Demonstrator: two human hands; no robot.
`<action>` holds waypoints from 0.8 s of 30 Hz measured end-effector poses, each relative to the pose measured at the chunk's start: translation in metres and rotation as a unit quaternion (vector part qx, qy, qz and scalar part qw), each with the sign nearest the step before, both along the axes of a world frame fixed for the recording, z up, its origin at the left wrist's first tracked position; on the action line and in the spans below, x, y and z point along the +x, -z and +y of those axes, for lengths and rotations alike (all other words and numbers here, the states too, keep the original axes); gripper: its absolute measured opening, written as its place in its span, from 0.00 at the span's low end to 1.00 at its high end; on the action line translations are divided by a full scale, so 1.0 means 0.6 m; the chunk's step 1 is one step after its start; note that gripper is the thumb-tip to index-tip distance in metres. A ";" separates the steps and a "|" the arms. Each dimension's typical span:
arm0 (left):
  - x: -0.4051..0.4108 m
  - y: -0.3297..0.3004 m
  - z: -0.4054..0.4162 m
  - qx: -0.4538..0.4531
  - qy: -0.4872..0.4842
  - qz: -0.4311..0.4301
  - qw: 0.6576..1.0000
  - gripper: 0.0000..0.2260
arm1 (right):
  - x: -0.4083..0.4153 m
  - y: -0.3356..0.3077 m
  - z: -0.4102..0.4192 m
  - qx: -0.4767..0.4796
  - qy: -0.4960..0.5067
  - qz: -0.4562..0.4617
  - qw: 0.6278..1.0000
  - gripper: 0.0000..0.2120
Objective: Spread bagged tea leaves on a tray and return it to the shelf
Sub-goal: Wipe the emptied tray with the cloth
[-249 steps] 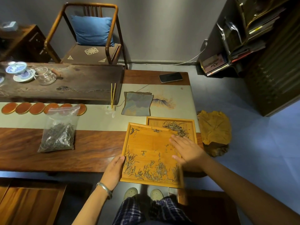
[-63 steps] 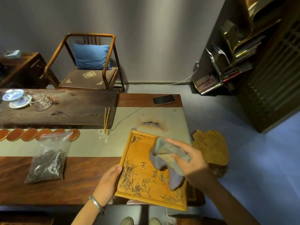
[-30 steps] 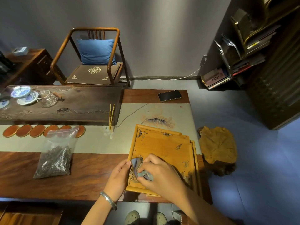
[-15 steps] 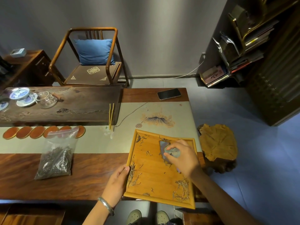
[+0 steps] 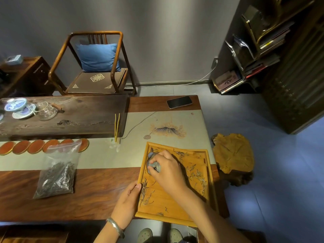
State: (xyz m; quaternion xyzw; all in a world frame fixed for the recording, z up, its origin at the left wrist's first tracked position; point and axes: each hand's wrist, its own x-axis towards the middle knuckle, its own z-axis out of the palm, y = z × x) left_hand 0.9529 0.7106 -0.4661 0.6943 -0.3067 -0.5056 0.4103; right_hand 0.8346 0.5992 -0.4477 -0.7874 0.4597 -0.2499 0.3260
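Low in the frame, the left hand [image 5: 127, 199] pinches the near-left rim of the bamboo tray [image 5: 172, 210], thumb over the edge, steadying it on the table [image 5: 91, 192]. Just above, the right hand [image 5: 168, 170] has its fingers curled tight round a bunched grey cloth [image 5: 152, 166], pressed on the tray's upper-left corner. Loose tea leaves [image 5: 197, 176] lie right of those knuckles and beside the left thumb. It looks like wiping or sweeping, not yet spreading. Next, I'd guess, comes fetching the bag of tea [image 5: 56, 174], well apart at centre-left.
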 end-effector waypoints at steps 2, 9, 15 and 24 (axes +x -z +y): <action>0.001 0.002 -0.002 0.002 -0.001 -0.003 1.000 0.12 | 0.002 0.005 -0.009 -0.013 0.013 0.010 1.000 0.07; -0.002 0.010 -0.002 0.008 0.009 -0.019 1.000 0.12 | -0.010 0.024 -0.029 -0.023 0.035 0.023 0.999 0.07; 0.003 0.008 0.000 0.014 -0.005 -0.025 1.000 0.12 | -0.055 0.046 -0.042 -0.005 0.065 0.033 0.997 0.07; 0.015 0.004 0.000 0.013 -0.009 -0.030 0.999 0.12 | -0.126 0.025 -0.052 0.019 0.110 -0.048 0.993 0.06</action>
